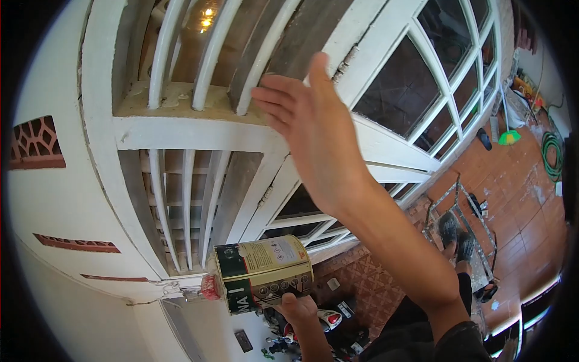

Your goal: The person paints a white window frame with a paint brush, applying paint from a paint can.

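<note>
A paint can (pixel 265 271) with a green and cream printed label lies sideways in this view. My left hand (pixel 298 309) grips its lower side, the thumb pressed against the label and the other fingers hidden. A red object (pixel 210 286) shows at the can's left end. Above, my right hand (pixel 316 133) is stretched out with the thumb raised. Its fingertips are right at the lower end of a white window bar (pixel 253 72), and nothing shows in the hand. A white wooden frame rail (pixel 199 133) runs just below the bars.
White glazed doors (pixel 398 84) stand to the right of the bars. Far below, a metal scaffold (pixel 461 199) is around my feet on a tiled floor (pixel 512 223). A green hose (pixel 551 151) and a green broom (pixel 509 137) are farther right. A motorbike (pixel 330 318) stands below.
</note>
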`<state>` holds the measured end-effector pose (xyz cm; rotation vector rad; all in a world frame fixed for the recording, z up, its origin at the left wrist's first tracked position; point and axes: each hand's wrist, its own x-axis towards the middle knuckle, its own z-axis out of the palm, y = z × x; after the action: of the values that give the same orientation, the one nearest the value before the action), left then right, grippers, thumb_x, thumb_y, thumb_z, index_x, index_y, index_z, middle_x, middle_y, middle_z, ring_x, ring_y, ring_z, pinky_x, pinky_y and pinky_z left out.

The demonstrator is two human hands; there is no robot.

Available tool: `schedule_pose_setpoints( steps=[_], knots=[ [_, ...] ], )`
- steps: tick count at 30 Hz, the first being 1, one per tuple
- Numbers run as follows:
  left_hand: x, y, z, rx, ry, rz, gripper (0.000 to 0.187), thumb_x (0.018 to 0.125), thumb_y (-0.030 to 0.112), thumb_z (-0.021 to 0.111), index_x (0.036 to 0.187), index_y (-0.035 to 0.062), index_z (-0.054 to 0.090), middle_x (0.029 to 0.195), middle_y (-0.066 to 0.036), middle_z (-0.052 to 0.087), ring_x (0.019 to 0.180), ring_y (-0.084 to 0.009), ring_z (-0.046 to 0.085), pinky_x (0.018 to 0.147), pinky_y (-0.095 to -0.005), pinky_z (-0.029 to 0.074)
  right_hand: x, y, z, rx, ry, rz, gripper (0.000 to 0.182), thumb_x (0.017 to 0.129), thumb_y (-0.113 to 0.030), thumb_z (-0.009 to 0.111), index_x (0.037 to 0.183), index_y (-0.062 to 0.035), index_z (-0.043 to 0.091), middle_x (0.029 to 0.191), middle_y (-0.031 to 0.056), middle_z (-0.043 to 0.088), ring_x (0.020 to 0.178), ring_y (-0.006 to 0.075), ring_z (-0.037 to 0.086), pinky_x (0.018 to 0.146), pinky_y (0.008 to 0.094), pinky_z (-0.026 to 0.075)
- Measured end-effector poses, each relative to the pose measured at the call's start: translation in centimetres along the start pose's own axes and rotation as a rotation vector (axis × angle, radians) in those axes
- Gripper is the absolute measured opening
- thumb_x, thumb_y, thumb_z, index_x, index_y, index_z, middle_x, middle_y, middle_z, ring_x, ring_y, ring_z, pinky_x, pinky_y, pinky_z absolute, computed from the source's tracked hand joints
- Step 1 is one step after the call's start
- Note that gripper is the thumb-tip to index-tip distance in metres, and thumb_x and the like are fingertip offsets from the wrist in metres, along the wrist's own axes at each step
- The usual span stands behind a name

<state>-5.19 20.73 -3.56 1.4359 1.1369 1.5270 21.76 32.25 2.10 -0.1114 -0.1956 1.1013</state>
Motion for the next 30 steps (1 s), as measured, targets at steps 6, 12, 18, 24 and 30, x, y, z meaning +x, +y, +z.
schedule_pose_setpoints(
  steps=[6, 12, 18, 24, 30],
  knots=[
    [-0.3, 0.2, -0.2, -0.02, -0.02, 0.013, 0.091, 0.073, 0.037, 0.084, 0.144, 0.0068, 0.036, 0.137, -0.007, 0.05, 0.125, -0.0248, 0.051, 0.103, -0.0424, 0.046, 3.4, 2.4, 4.1, 0.174, -0.134, 0.081, 0.115, 0.088, -0.081, 0.019, 0.147, 0.0163, 0.006, 0.157, 0.0316, 0.008, 0.149, 0.0331, 0.008, 0.122, 0.0368, 0.009],
    [-0.2, 0.9, -0.7, -0.054, 0.007, 0.006, 0.088, 0.072, 0.035, 0.086, 0.141, 0.0066, 0.04, 0.133, -0.007, 0.054, 0.121, -0.0246, 0.054, 0.1, -0.0415, 0.048, 9.7, 4.0, 7.4, 0.326, 0.036, 0.233, 0.111, 0.089, -0.08, 0.012, 0.149, 0.0133, 0.005, 0.16, 0.0238, 0.008, 0.149, 0.0279, 0.013, 0.121, 0.0337, 0.008],
    [-0.6, 1.2, -1.0, -0.047, 0.011, -0.013, 0.09, 0.07, 0.037, 0.087, 0.141, 0.0057, 0.04, 0.132, -0.007, 0.055, 0.121, -0.0245, 0.055, 0.101, -0.0414, 0.048, 2.8, 3.3, 4.6, 0.165, -0.08, 0.077, 0.089, 0.099, -0.066, 0.014, 0.137, 0.0089, 0.043, 0.142, 0.0205, 0.046, 0.135, 0.028, 0.041, 0.116, 0.036, 0.027],
    [-0.4, 0.2, -1.4, -0.079, -0.031, -0.03, 0.091, 0.072, 0.036, 0.086, 0.142, 0.0049, 0.039, 0.136, -0.008, 0.052, 0.125, -0.0247, 0.052, 0.104, -0.0417, 0.045, -14.8, 2.2, -7.4, -0.466, 0.365, -0.067, 0.048, 0.104, -0.038, 0.039, 0.106, 0.0027, 0.064, 0.103, 0.0136, 0.067, 0.097, 0.0203, 0.065, 0.087, 0.0343, 0.051],
    [-0.7, -0.5, -0.7, -0.1, -0.012, -0.043, 0.093, 0.07, 0.03, 0.088, 0.144, 0.0085, 0.036, 0.139, -0.007, 0.048, 0.127, -0.0266, 0.049, 0.104, -0.0448, 0.045, -23.3, 2.6, -18.7, -1.041, 0.581, 0.062, 0.015, 0.089, -0.009, 0.068, 0.098, 0.002, 0.064, 0.094, 0.0088, 0.066, 0.084, 0.0145, 0.064, 0.075, 0.0291, 0.053]
  ],
)
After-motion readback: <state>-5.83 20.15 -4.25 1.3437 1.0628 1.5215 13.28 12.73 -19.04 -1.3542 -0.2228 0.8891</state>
